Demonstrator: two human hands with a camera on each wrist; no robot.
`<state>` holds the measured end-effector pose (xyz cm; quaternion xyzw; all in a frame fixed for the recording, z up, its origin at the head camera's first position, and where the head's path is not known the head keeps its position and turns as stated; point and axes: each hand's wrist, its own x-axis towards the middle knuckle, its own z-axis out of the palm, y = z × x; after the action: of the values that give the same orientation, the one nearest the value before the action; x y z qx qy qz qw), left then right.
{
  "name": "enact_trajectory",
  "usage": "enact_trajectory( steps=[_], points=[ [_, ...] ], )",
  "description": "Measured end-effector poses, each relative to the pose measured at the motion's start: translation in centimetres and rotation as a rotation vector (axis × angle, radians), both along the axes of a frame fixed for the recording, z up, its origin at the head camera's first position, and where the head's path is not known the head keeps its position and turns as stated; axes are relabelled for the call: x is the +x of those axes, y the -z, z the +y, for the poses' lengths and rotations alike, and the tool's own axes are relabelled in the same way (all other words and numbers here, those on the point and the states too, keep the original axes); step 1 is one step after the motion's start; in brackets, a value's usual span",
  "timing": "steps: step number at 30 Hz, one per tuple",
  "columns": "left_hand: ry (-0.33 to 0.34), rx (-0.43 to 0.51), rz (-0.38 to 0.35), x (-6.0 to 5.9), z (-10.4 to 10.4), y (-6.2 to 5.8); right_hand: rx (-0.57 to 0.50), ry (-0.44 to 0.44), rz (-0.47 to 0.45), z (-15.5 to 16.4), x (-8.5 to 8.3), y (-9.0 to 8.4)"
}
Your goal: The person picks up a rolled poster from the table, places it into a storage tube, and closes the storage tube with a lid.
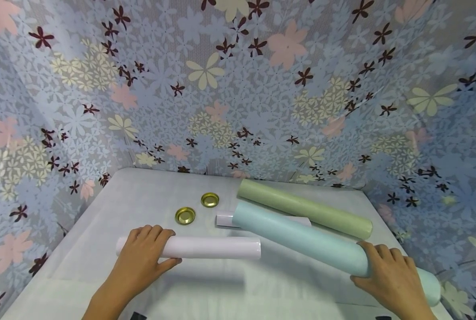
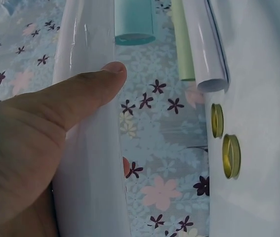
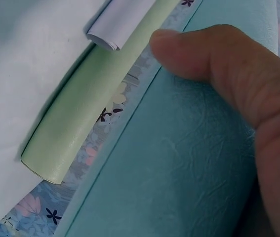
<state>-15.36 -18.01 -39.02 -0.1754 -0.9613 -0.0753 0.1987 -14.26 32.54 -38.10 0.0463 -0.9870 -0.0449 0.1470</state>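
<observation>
Hands are on 2 rolls at once. Left hand [image 1: 144, 255] curls its fingers [image 1: 156, 233] over the near end of the white paper roll [image 1: 206, 248], which lies flat across the front of the bench [image 1: 102, 266]. Right hand [image 1: 390, 278] clamps the pale blue roll [image 1: 302, 238], which slants from bench centre toward the right corner, its upper end lying over a smaller white roll [image 1: 226, 219]. Behind sits a green roll [image 1: 302, 208], with 2 brass lids [image 1: 185, 215] at left. Judging from both grips, the step is taking hold; lifting or shifting either roll calls for a firm grasp. Fingertips under both rolls are hidden, and the lids' undersides cannot be seen.
</observation>
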Motion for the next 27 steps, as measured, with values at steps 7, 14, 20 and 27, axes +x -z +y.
enact_trajectory(
  steps=[7,14,20,27],
  points=[
    [0.005,0.023,0.054,-0.4,-1.0,-0.6,-0.015,-0.002,0.023,0.4,-0.6,-0.5],
    [-0.008,0.03,0.076,-0.6,-1.8,-1.3,-0.006,-0.008,0.03,0.8,-1.1,-1.0],
    [-0.031,0.018,0.073,-0.8,-2.3,-1.8,-0.006,-0.033,0.055,1.3,-1.5,-1.3],
    [-0.039,0.014,0.072,-1.0,-3.0,-2.2,-0.006,-0.037,0.046,2.2,-1.7,-1.9]
  ],
)
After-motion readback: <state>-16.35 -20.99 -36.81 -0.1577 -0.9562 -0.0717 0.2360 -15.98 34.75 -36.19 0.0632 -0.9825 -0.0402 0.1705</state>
